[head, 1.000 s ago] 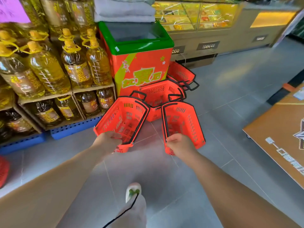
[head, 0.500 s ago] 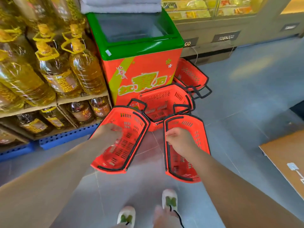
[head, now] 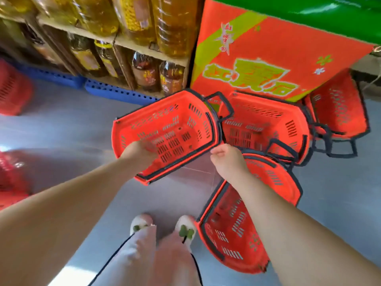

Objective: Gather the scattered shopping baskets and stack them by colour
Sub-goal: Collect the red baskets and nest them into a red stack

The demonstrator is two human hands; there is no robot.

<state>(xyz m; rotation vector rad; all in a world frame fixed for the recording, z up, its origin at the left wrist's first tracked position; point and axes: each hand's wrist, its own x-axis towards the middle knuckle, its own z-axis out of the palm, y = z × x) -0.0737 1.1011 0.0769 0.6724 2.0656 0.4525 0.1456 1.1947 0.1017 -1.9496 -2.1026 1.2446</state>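
Every basket in view is red with a black rim and handles. My left hand point(head: 140, 153) grips the near rim of one red basket point(head: 171, 129), held tilted above the floor with its opening facing me. My right hand point(head: 228, 159) is closed at the upper rim of a second red basket point(head: 233, 226), which hangs under my forearm beside my right foot. Just beyond my hands, a third red basket point(head: 266, 124) sits on the floor against the freezer. A fourth red basket point(head: 340, 112) leans to its right.
An orange chest freezer with a green top point(head: 268, 54) stands straight ahead. Shelves of cooking-oil bottles point(head: 132, 19) on blue pallets point(head: 115, 92) fill the upper left. More red baskets point(head: 12, 89) sit at the left edge. My feet point(head: 162, 226) stand on grey tiles.
I have stepped closer and my view has tipped down. The left basket has risen toward the basket by the freezer. The right basket has swung down beside my right foot.
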